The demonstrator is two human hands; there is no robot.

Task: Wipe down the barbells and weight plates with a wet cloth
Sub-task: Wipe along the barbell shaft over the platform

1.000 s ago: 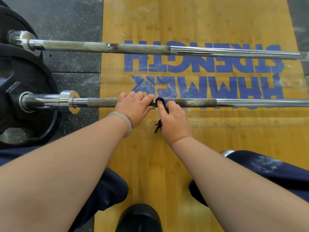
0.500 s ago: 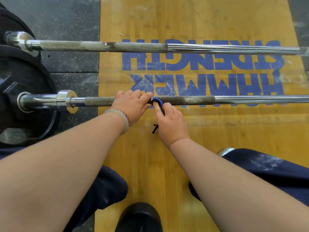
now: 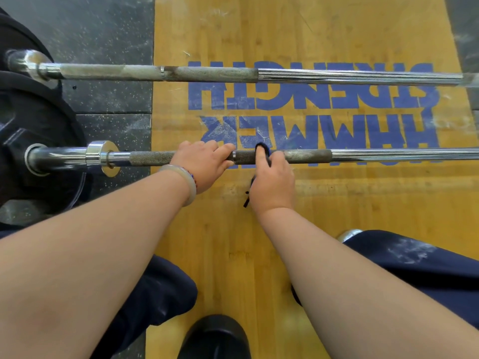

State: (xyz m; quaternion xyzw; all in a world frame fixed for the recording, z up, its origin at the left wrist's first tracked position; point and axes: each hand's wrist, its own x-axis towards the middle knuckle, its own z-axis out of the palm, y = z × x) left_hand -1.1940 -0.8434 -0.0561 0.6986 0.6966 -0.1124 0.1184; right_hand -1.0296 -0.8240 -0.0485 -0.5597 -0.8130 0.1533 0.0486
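The near barbell (image 3: 305, 155) lies across the wooden platform, its left sleeve carrying a black weight plate (image 3: 31, 125). My left hand (image 3: 204, 167) grips the knurled shaft. Just to its right, my right hand (image 3: 272, 185) holds a dark blue cloth (image 3: 262, 149) wrapped over the shaft, with a loose end hanging below my palm. A second barbell (image 3: 207, 73) lies farther off, parallel, its left end in another black plate (image 3: 15, 37) at the frame's edge.
The yellow wooden platform (image 3: 337, 203) bears blue upside-down lettering. Black speckled rubber flooring (image 3: 103, 35) lies to the left. My dark trouser knees and a black shoe (image 3: 215, 338) are at the bottom of the view.
My right hand has slid the cloth a little to the right along the shaft, opening a gap from my left hand, which still grips the bar.
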